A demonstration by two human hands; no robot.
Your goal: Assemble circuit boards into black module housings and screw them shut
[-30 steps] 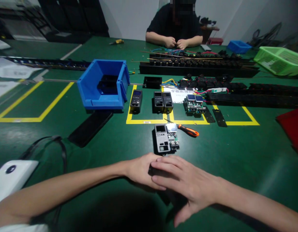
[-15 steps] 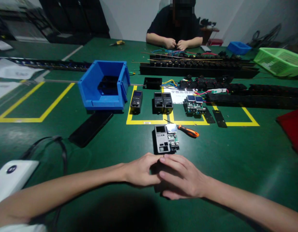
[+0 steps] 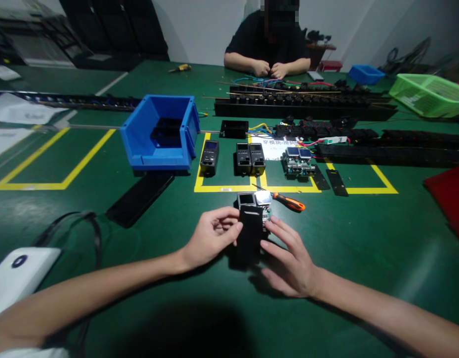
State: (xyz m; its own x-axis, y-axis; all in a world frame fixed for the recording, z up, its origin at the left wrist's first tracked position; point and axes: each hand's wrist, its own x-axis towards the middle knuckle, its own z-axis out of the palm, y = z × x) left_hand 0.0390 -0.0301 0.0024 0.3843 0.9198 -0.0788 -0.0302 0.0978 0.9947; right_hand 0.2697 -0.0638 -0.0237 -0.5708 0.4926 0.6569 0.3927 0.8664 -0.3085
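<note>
Between the thumb and fingers of my left hand point(image 3: 212, 233) is a flat black cover plate point(image 3: 250, 236), tilted up, with a light slot near its top edge. My right hand point(image 3: 291, 256) is at the plate's right side, fingers spread, a fingertip at or against its edge; contact is hard to make out. Partly hidden behind the plate, a grey-black module housing point(image 3: 246, 199) lies beside a small green circuit board with a screen point(image 3: 263, 198). An orange-handled screwdriver point(image 3: 289, 202) rests just beyond them.
A blue bin point(image 3: 158, 161) with black parts stands left, near a black phone-like slab point(image 3: 140, 200). Several finished-looking modules point(image 3: 209, 158), paired circuit boards point(image 3: 299, 163) and black plates point(image 3: 337, 182) lie ahead. Long black rails point(image 3: 304, 108) cross the back; a co-worker point(image 3: 268, 49) sits opposite.
My hands have drawn apart from their overlap. The black plate is now raised in my left hand, in front of the housing, and my right hand has opened out to its right.
</note>
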